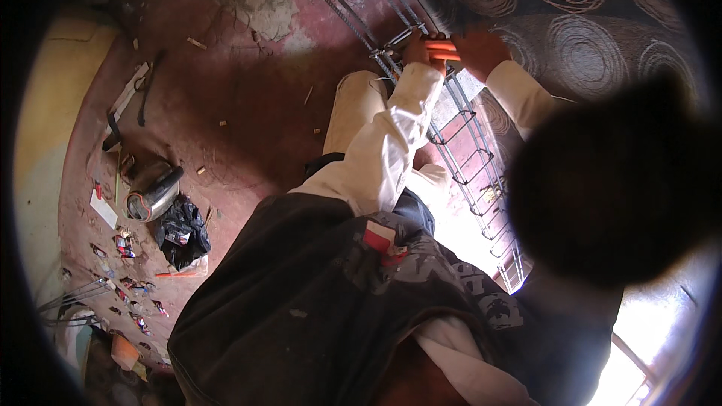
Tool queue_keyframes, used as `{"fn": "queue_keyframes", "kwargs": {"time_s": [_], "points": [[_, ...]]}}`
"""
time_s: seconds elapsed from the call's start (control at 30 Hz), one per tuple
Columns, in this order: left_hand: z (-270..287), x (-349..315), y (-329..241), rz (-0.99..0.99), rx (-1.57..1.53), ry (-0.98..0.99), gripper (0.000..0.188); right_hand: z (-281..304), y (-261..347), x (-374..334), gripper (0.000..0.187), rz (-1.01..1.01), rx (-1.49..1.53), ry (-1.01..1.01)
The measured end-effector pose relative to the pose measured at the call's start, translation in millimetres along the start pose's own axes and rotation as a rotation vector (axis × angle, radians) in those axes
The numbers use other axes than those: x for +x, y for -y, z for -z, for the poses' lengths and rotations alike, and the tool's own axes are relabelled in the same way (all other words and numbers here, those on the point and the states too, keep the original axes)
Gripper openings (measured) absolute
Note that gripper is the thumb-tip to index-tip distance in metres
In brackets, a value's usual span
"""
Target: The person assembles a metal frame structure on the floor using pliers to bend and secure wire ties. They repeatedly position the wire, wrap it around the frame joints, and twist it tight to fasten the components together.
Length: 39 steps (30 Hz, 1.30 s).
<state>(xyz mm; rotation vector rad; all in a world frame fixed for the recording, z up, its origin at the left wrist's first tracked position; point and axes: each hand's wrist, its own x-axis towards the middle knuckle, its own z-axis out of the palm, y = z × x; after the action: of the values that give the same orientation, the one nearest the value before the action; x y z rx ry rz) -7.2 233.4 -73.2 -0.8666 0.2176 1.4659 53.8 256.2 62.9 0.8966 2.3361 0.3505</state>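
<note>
A long steel rebar cage point(468, 152) with square ties runs from the top of the view down toward the lower right. At its upper part, my right hand point(481, 53) closes around a tool with two orange handles point(442, 46), which looks like pliers or pincers; its jaws are hidden. Right beside it, my left hand point(420, 53) has its fingers curled in at the bars and close against the handles. What the left fingers grip, if anything, cannot be made out. Bare rebar ends point(342, 11) stick out beyond both hands.
Reddish floor point(256, 120) spreads to the left, with small scraps. A metal jug-like container point(153, 192), a black plastic bag point(183, 231) and several small packets lie there. Circle-patterned dark fabric point(587, 53) covers the upper right. A dark blurred shape point(602, 188) blocks the right side.
</note>
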Motion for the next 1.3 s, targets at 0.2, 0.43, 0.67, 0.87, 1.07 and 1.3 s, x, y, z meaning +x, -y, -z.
{"fn": "queue_keyframes", "kwargs": {"time_s": [0.2,0.43,0.67,0.87,1.07,1.3], "points": [[8.6,-50.2,-8.7,0.063,-0.088,0.229,0.034,50.4,4.8,6.1,0.029,-0.225,0.978,0.884],[28.2,-7.5,-13.3,0.194,-0.061,0.014,0.022,28.5,47.9,-45.1,0.035,0.020,-0.064,-0.229],[14.5,-14.4,-3.5,0.002,0.157,-0.041,0.023,-0.7,31.0,-29.9,0.027,0.074,-0.154,-0.258],[25.9,-16.5,-10.8,-0.010,0.149,0.020,0.025,22.8,4.5,-0.4,0.034,-0.115,1.007,0.811],[17.7,-12.4,-11.8,0.154,0.238,-0.053,0.036,29.1,47.2,-40.7,0.044,-0.005,-0.107,-0.217],[0.4,-9.7,-8.5,0.089,0.185,-0.115,0.045,2.1,24.2,-25.2,0.034,0.132,-0.370,-0.500]]}}
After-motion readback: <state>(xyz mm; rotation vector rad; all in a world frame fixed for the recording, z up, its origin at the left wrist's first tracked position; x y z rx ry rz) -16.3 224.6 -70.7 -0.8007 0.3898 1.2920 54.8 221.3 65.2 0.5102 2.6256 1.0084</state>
